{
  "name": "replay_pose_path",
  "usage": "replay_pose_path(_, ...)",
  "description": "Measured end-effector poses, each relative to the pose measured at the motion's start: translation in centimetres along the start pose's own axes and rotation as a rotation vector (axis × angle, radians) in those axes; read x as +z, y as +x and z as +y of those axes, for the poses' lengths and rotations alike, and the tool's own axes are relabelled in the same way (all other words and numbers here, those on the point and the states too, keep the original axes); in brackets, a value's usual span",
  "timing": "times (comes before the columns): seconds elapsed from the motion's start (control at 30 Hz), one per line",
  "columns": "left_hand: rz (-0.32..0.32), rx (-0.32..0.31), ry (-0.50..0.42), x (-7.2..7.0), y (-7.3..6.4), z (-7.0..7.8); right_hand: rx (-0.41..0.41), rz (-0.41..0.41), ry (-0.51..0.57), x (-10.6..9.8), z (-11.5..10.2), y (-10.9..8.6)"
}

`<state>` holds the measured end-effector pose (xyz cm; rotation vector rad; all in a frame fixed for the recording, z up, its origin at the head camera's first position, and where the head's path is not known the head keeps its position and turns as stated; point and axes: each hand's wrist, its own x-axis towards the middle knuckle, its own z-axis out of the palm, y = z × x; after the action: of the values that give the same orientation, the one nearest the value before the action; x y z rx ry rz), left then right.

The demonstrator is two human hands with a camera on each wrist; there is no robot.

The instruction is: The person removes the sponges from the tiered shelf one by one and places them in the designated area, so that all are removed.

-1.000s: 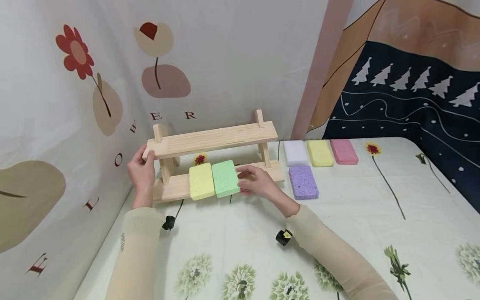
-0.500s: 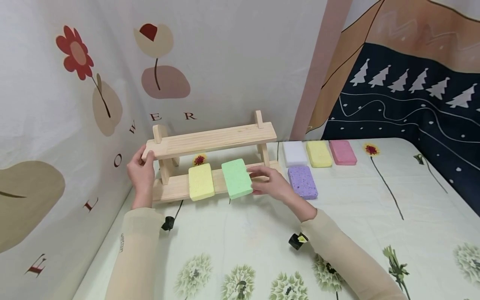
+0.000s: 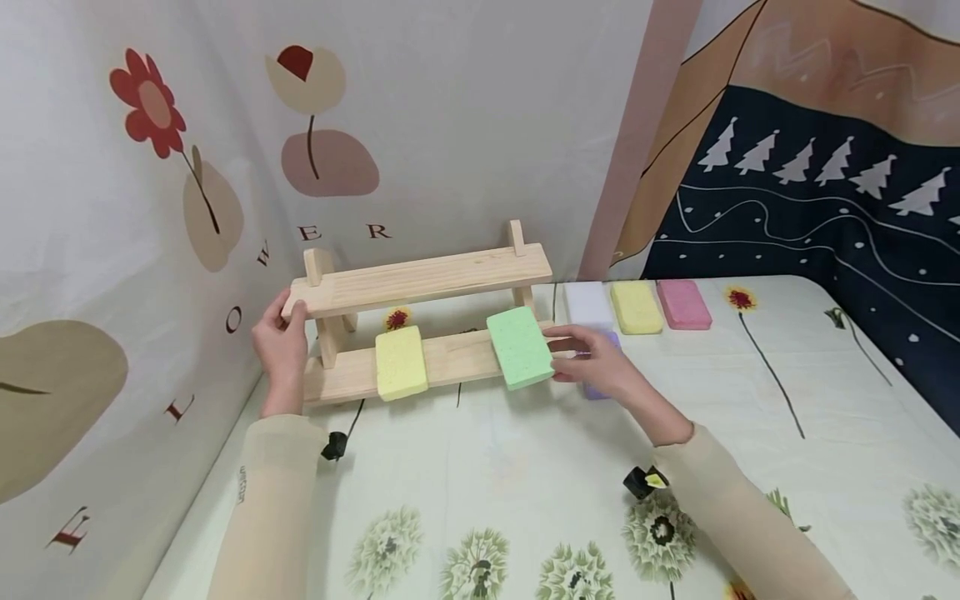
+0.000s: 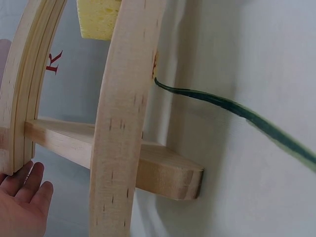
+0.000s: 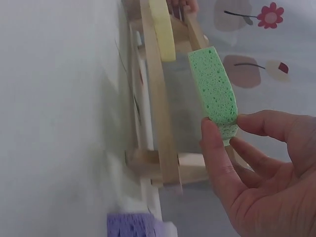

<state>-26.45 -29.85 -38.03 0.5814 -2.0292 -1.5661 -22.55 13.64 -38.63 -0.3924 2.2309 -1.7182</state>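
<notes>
A two-tier wooden rack (image 3: pixel 442 273) stands against the back wall. My left hand (image 3: pixel 282 357) grips the left end of its upper board; the left wrist view shows the fingers (image 4: pixel 30 183) at that board's end. Between thumb and fingers, my right hand (image 3: pixel 603 364) pinches a green sponge (image 3: pixel 521 347) by its right edge, tilted, in front of the rack's lower board. The right wrist view shows the green sponge (image 5: pixel 215 86) edge-on in the fingertips. On the lower board, left of the middle, leans a yellow sponge (image 3: pixel 401 362).
Right of the rack lie a white sponge (image 3: pixel 588 305), another yellow sponge (image 3: pixel 637 307) and a pink sponge (image 3: pixel 684 304) in a row. A purple sponge (image 3: pixel 597 392) lies in front of the white one, partly hidden by my right hand. A flower-printed cloth (image 3: pixel 465 467) covers the table.
My right hand has carried the green sponge rightward, away from the yellow sponge it stood beside, and tilted it. My left hand keeps its grip on the rack.
</notes>
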Motion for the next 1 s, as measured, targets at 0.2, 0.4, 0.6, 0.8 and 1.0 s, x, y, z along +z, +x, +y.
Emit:
replay_pose_path(0.2, -0.009, -0.011, 0.006, 0.0, 0.0, 0.2, 0.040, 0.059, -0.061, -2.4, 0.2, -1.4)
replay_pose_path(0.4, -0.006, -0.009, 0.003, 0.1, 0.0, 0.2, 0.062, 0.104, -0.098, -4.8, 0.6, -2.8)
replay_pose_path(0.6, -0.006, -0.012, 0.007, 0.1, 0.2, 0.2, 0.083, 0.145, -0.104, -7.0, 1.7, -4.0)
replay_pose_path(0.8, -0.003, -0.019, 0.011, 0.1, 0.2, 0.2, 0.101, 0.181, -0.077, -8.7, 2.8, -4.9)
replay_pose_path(1.0, -0.002, -0.029, 0.004, -0.1, 0.1, 0.2, 0.125, 0.210, -0.082, -10.2, 3.8, -5.8)
